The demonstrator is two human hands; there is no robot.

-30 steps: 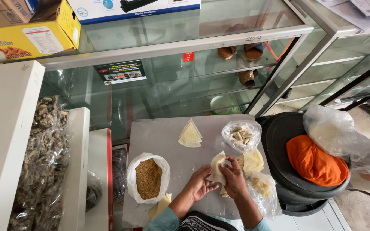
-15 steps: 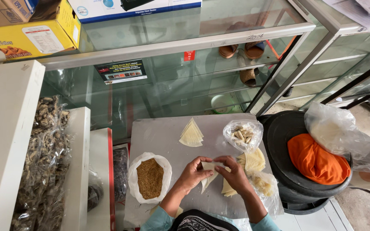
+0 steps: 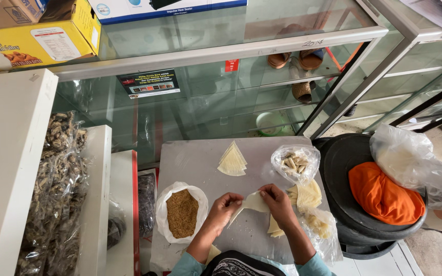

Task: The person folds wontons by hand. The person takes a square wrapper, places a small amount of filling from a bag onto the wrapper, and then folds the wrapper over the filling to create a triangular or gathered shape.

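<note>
The left hand (image 3: 224, 205) pinches one end of a thin pale dough sheet (image 3: 254, 202), its fingers pressed together on the edge. A moment ago both hands were over by the pile on the right; now they have come to the middle of the grey tabletop (image 3: 195, 158) with one sheet pulled out flat between them, so the folding looks to be starting. Left of the hands sits an open bag of brown crumbs (image 3: 182, 213). The right hand (image 3: 278, 203) pinches the other end of the sheet, fingers closed on it. Beyond it lies the pile of sheets (image 3: 309, 194).
</note>
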